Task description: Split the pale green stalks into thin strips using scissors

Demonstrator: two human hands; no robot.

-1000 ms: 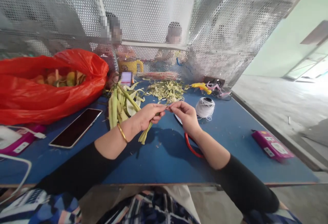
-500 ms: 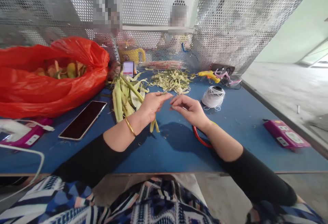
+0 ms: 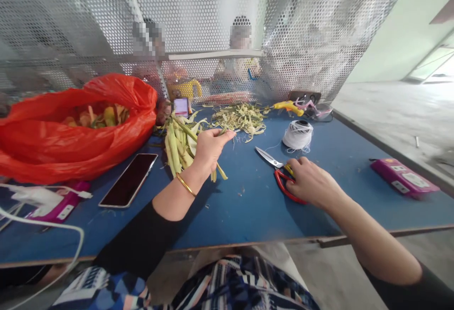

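Note:
My left hand (image 3: pixel 210 149) is closed in a pinch on some pale green husk-like leaves; their tips (image 3: pixel 222 172) stick out below the palm. Fine thread ends show near the fingertips. Left of that hand lies a bunch of long pale green husks (image 3: pixel 172 147). My right hand (image 3: pixel 312 181) has its fingers curled round the handles of scissors (image 3: pixel 270 158) with red and yellow grips. The scissors lie on the blue table (image 3: pixel 230 215), blades towards the upper left. Just beyond them stands a spool of white thread (image 3: pixel 298 135), its loose thread trailing on the table.
A red plastic bag (image 3: pixel 71 151) of plant pieces fills the left side. A phone (image 3: pixel 128 181) and a purple power strip (image 3: pixel 69 205) with white cables lie nearby. Shredded strips (image 3: pixel 244 117), a yellow glue gun (image 3: pixel 288 107), and another purple box (image 3: pixel 402 176) surround the work. People sit behind the perforated screen (image 3: pixel 209 21).
My right hand has left the left hand's fingertips and moved right and down onto the scissors. My left hand stays pinched on the leaves. The view has shifted slightly.

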